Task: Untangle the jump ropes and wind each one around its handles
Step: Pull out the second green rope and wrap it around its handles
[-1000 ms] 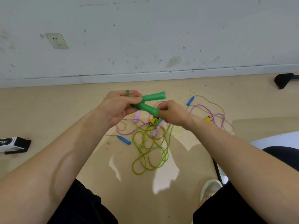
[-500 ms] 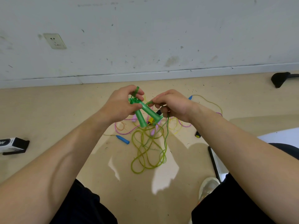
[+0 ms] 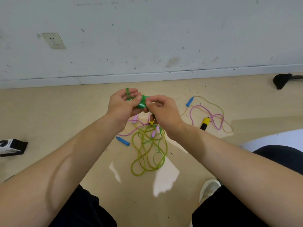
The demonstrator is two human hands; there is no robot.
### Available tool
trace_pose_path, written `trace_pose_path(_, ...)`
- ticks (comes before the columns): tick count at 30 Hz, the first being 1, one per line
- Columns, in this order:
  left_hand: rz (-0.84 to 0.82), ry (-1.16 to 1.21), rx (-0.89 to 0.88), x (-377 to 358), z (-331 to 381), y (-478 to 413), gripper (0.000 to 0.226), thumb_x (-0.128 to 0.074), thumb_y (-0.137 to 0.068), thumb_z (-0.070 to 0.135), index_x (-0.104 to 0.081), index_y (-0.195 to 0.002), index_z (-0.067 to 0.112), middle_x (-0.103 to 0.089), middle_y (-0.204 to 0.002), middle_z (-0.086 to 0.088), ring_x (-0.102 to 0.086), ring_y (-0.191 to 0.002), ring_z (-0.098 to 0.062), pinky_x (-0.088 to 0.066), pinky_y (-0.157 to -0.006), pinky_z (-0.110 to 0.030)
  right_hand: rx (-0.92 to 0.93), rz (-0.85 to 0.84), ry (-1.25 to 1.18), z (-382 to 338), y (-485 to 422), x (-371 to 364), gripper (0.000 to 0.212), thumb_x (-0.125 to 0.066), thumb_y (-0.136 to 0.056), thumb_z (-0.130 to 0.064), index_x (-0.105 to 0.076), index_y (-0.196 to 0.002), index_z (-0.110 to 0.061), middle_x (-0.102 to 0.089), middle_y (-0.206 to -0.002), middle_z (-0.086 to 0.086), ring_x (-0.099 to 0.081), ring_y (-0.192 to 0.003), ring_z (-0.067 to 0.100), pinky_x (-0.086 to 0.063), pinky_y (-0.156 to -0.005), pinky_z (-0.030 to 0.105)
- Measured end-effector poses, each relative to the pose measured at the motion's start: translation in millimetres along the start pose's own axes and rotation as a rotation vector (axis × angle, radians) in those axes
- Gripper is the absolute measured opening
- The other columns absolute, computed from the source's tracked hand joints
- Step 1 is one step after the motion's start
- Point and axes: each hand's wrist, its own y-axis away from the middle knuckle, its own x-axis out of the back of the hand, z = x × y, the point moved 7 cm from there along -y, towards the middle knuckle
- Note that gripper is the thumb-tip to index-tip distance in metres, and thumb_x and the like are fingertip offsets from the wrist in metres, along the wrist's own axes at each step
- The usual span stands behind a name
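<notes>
Both hands meet in front of the person, raised above the floor (image 3: 65, 112), with the green handles (image 3: 141, 102) held between them. The left hand (image 3: 122, 105) has its fingers curled round the handles, and a turn of the green rope (image 3: 127, 92) crosses over its upper fingers. The right hand (image 3: 164, 110) touches the left, its fingers bent in and gripping the near end of the same handles. How many turns of rope sit on the handles is hidden by the fingers.

From under the hands the rest of the green rope hangs down to a loose heap of loops (image 3: 149, 153) on the floor just below the wrists. Two pink handles (image 3: 154, 132) and a pink rope (image 3: 206, 115) lie under and to the right of the hands, the pink rope crossing a yellow and black handle (image 3: 205, 123). One blue handle (image 3: 189, 101) lies to the right of the right hand, another blue handle (image 3: 122, 141) below the left wrist.

A black and white box (image 3: 11, 146) lies on the floor far left, and a wall socket (image 3: 53, 40) sits above it.
</notes>
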Motion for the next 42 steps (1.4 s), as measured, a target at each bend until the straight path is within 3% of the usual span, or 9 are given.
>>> trace_pose_path(5, 0.061, 0.154, 0.153, 5, -12, -1, 0.038, -0.074, -0.086, 0.003, -0.058, -0.119, -0.005, -0.066, -0.104, -0.015, -0.073, -0.091, -0.034, -0.062, -0.077, -0.046, 0.103, 0.003, 0.191, 1, 2, -5, 0.011, -0.064, -0.094, -0.013, -0.073, -0.101, -0.015, -0.07, -0.078, 0.0, -0.058, -0.046, 0.011, -0.051, -0.053, 0.022)
trace_pose_path(10, 0.163, 0.161, 0.134, 10, -14, 0, 0.043, -0.079, -0.078, -0.005, -0.059, -0.116, -0.003, -0.065, -0.101, -0.01, -0.073, -0.089, -0.032, -0.063, -0.074, -0.043, 0.261, 0.01, 0.418, -6, 9, -18, 0.008, -0.064, -0.093, -0.015, -0.071, -0.098, -0.017, -0.071, -0.085, -0.01, -0.065, -0.058, 0.004, -0.047, -0.059, 0.01)
trace_pose_path(12, 0.189, 0.158, 0.125, 13, -13, -2, 0.04, -0.078, -0.078, -0.007, -0.061, -0.114, -0.001, -0.065, -0.099, -0.007, -0.072, -0.084, -0.027, -0.062, -0.069, -0.037, 0.294, 0.027, 0.452, -6, 13, -20, 0.003, -0.067, -0.092, -0.02, -0.069, -0.092, -0.018, -0.07, -0.081, -0.011, -0.064, -0.064, 0.002, -0.048, -0.064, 0.016)
trace_pose_path(18, 0.196, 0.206, 0.083, 18, -1, -7, 0.033, -0.077, -0.081, -0.002, -0.06, -0.109, 0.004, -0.063, -0.099, -0.004, -0.072, -0.085, -0.023, -0.063, -0.069, -0.033, 0.207, 0.019, 0.576, 10, 16, -20, 0.03, -0.054, -0.099, -0.041, -0.061, -0.078, -0.021, -0.064, -0.065, -0.005, -0.06, -0.064, 0.013, -0.05, -0.062, 0.035)
trace_pose_path(22, 0.098, 0.252, 0.153, 18, 1, -10, 0.024, -0.074, -0.084, -0.002, -0.062, -0.105, 0.002, -0.063, -0.098, -0.007, -0.07, -0.089, -0.026, -0.061, -0.065, -0.028, -0.036, -0.201, 0.425, 39, 9, -22, 0.031, -0.052, -0.102, -0.035, -0.075, -0.087, -0.02, -0.064, -0.066, -0.007, -0.053, -0.052, -0.002, -0.047, -0.064, 0.03)
trace_pose_path(26, -0.036, 0.18, 0.142, 11, 7, -5, 0.018, -0.071, -0.086, -0.003, -0.064, -0.1, 0.004, -0.064, -0.091, -0.005, -0.072, -0.071, -0.018, -0.059, -0.061, -0.026, -0.053, -0.239, 0.355, 31, -19, 7, 0.017, -0.07, -0.092, -0.023, -0.073, -0.075, -0.021, -0.061, -0.063, -0.008, -0.049, -0.057, 0.005, -0.043, -0.061, 0.026)
trace_pose_path(29, -0.162, 0.102, 0.137, 3, 11, -1, 0.025, -0.071, -0.086, -0.003, -0.063, -0.109, 0.004, -0.066, -0.093, -0.003, -0.073, -0.08, -0.022, -0.061, -0.067, -0.031, -0.044, -0.253, 0.318, 20, -33, 25, 0.008, -0.074, -0.087, -0.01, -0.073, -0.08, -0.013, -0.06, -0.069, 0.001, -0.05, -0.06, 0.009, -0.043, -0.059, 0.022)
trace_pose_path(36, -0.313, -0.013, 0.103, -3, 19, 5, 0.027, -0.066, -0.088, -0.004, -0.064, -0.114, 0.004, -0.07, -0.105, -0.005, -0.074, -0.086, -0.022, -0.062, -0.069, -0.034, 0.074, -0.52, 0.732, 1, -29, 27, 0.018, -0.065, -0.088, -0.024, -0.071, -0.073, -0.015, -0.065, -0.056, -0.003, -0.053, -0.052, 0.011, -0.04, -0.053, 0.016)
trace_pose_path(42, -0.405, -0.094, 0.046, -5, 25, 11, 0.032, -0.066, -0.088, -0.004, -0.063, -0.119, 0.003, -0.068, -0.108, -0.006, -0.074, -0.089, -0.022, -0.062, -0.07, -0.034, -0.079, -0.635, 0.444, -1, -28, 34, 0.027, -0.071, -0.081, -0.027, -0.059, -0.069, -0.006, -0.027, -0.06, 0.002, -0.025, -0.053, 0.013, -0.023, -0.052, 0.023)
